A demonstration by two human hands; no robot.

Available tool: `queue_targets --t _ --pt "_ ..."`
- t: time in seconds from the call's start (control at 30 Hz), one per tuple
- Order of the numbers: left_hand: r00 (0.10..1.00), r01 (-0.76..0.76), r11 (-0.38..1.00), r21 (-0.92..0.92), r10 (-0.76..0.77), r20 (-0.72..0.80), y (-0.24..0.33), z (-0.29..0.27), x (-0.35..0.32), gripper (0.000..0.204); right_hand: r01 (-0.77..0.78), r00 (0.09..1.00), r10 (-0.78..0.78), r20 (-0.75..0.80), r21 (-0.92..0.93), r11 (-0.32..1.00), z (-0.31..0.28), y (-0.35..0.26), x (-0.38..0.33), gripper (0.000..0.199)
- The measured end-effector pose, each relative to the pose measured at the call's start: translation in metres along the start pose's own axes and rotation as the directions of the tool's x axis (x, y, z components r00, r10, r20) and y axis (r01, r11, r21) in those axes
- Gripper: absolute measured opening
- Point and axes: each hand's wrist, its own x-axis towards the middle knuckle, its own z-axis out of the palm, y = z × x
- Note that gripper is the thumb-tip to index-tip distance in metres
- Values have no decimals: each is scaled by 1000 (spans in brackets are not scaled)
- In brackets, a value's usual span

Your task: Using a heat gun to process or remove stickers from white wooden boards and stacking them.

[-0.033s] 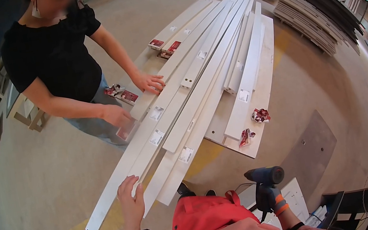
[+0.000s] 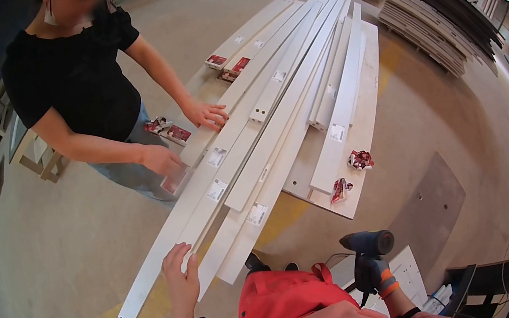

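Observation:
My bare left hand (image 2: pixel 181 273), a black band on its wrist, touches the near right edge of a long white board (image 2: pixel 166 254) with its fingertips. Its thumb stands apart from the fingers. In my gloved right hand (image 2: pixel 375 275) is a dark blue and black pistol-grip power tool (image 2: pixel 368 243), held upright right of my red apron (image 2: pixel 292 304). Its exact kind is unclear. Several more long white boards (image 2: pixel 283 130) with paper labels lie fanned out ahead. Across them, a person in black (image 2: pixel 75 74) rests one hand on a board and has the other by a small red-and-white piece (image 2: pixel 175 180).
Crumpled red wrappers (image 2: pixel 360 159) lie on the pale panel (image 2: pixel 365 113) at the right of the boards. A flat brown sheet (image 2: pixel 425 208) is on the floor to the right. Stacked planks (image 2: pixel 425 29) stand at the far right, and a wooden frame (image 2: pixel 41 154) at the left.

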Motion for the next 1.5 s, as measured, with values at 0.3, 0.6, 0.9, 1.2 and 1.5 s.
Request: queue_targets --t 0.3,0.6,0.9,1.2,1.5 --pt "1000 10 1000 -24 -10 -25 6 4 -5 23 96 988 -74 -138 159 983 -33 23 26 9" --pt "996 -23 999 -32 21 -88 12 -2 -6 24 43 997 -13 -77 404 914 -44 28 46 10" --pt "992 -48 999 19 50 -119 5 6 -23 25 159 983 -113 -148 358 920 -77 58 85 9" --pt "987 -85 996 -26 81 -136 15 2 -15 23 33 989 11 -148 292 956 -72 57 92 18" --pt "959 -131 990 -50 114 -259 22 -3 -20 12 -49 991 100 -91 446 894 -81 53 73 17"
